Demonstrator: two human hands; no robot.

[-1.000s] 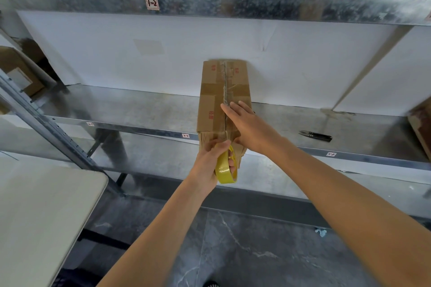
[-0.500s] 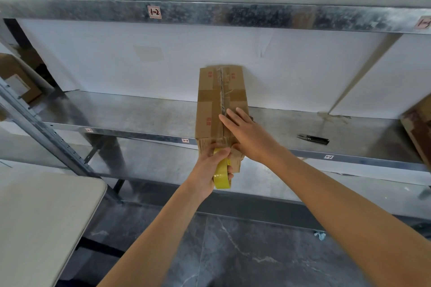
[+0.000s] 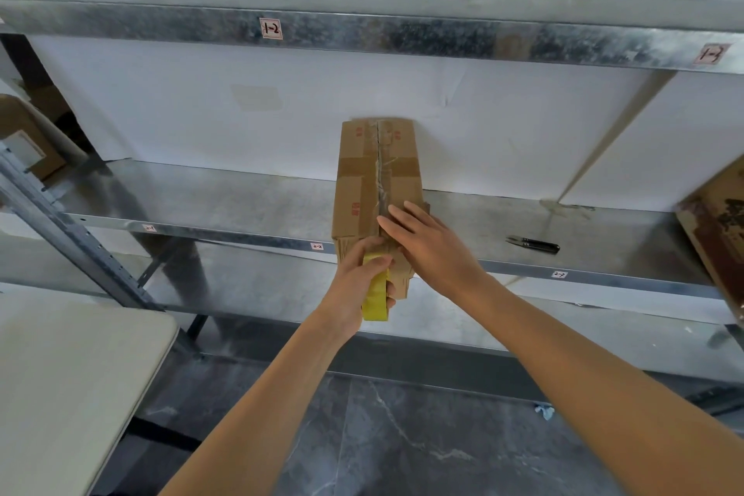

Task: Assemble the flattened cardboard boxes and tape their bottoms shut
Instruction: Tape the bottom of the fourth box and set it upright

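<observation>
A long brown cardboard box (image 3: pixel 362 177) lies on the metal shelf (image 3: pixel 225 201) with its closed flaps facing up and clear tape running along the middle seam. Its near end sticks out past the shelf's front edge. My left hand (image 3: pixel 358 286) grips a yellow tape roll (image 3: pixel 375 296) against that near end. My right hand (image 3: pixel 426 246) lies flat, fingers straight, pressing on the seam at the near end of the box top.
Small black snips (image 3: pixel 533 244) lie on the shelf to the right. Another cardboard box (image 3: pixel 720 230) leans at the far right, and a third (image 3: pixel 28 141) at the far left. A pale table (image 3: pixel 68 387) stands at lower left. An upper shelf beam (image 3: pixel 362 32) runs overhead.
My left hand has brought the tape roll up close against the box's near end. My right hand stays pressed on the seam, having slid slightly toward the near edge.
</observation>
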